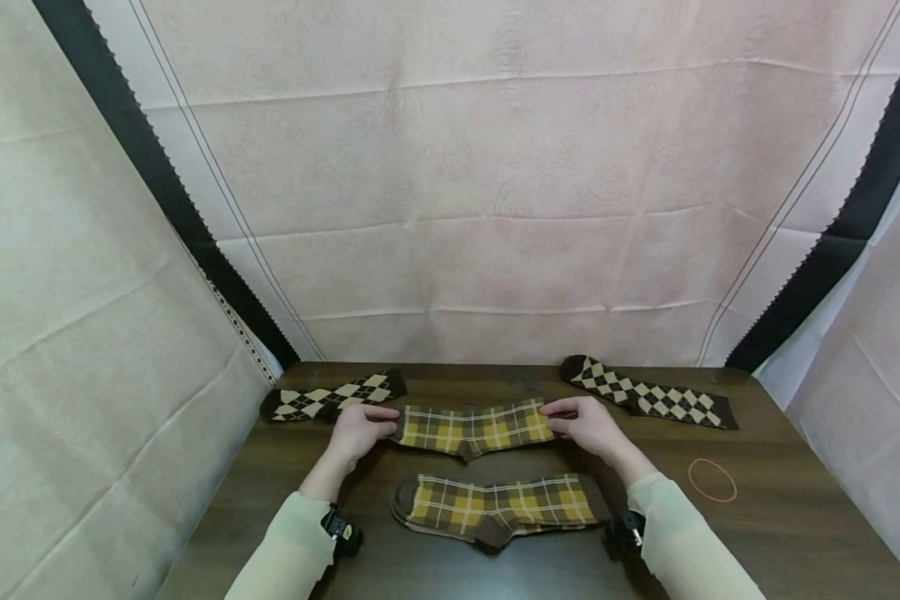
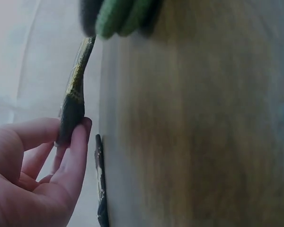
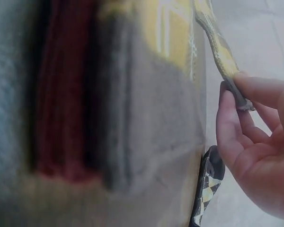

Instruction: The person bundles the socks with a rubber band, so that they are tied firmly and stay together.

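Note:
A yellow and brown plaid sock (image 1: 472, 429) is stretched sideways between the two hands, close over the table. My left hand (image 1: 358, 432) pinches its dark left end between thumb and fingers, a grip also plain in the left wrist view. On the other side my right hand (image 1: 587, 425) pinches the right end, and the right wrist view shows thumb and fingertips on the sock's dark edge (image 3: 234, 92). Nearer the body lies a matching plaid sock (image 1: 495, 504) on top of a pile. Green sock ends (image 2: 120, 19) and a dark red sock (image 3: 68, 94) show blurred in the wrist views.
Black and cream argyle socks lie at the back of the brown table (image 1: 765, 517): one at left (image 1: 337, 398), one at right (image 1: 648, 392). A thin orange-pink rubber band (image 1: 712, 481) rests at the right. Pale cloth walls (image 1: 495, 183) rise behind and at both sides.

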`<action>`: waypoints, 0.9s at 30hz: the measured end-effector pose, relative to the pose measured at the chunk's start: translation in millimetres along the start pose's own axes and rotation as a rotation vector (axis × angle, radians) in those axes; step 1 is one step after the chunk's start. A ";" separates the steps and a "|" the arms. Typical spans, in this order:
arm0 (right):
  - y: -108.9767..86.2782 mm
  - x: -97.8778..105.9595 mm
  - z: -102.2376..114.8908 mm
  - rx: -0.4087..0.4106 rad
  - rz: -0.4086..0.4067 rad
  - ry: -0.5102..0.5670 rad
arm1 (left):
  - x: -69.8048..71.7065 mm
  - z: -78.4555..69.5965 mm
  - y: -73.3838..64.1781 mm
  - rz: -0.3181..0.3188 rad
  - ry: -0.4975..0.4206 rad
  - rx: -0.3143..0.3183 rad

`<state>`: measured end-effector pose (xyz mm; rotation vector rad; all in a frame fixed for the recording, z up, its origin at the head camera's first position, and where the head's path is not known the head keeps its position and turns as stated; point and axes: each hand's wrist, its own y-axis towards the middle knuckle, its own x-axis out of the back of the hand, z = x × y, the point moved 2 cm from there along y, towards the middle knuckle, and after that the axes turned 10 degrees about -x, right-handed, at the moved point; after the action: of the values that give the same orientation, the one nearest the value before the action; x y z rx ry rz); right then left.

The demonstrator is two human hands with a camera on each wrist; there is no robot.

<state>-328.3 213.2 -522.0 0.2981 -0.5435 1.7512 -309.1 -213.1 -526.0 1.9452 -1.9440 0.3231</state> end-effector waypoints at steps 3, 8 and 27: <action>-3.7 1.4 -0.6 0.031 -0.016 0.021 | 1.5 -1.0 -3.0 -0.013 -0.045 0.001; -14.8 3.1 1.5 0.054 -0.043 0.064 | 4.8 -1.4 -8.6 -0.029 -0.094 0.005; -69.6 21.5 4.4 0.052 0.059 0.229 | 12.6 -24.3 -41.3 -0.052 -0.275 -0.004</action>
<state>-267.0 241.1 -494.1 0.1154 -0.3446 1.8294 -265.4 -215.3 -502.8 2.1271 -2.0507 0.0377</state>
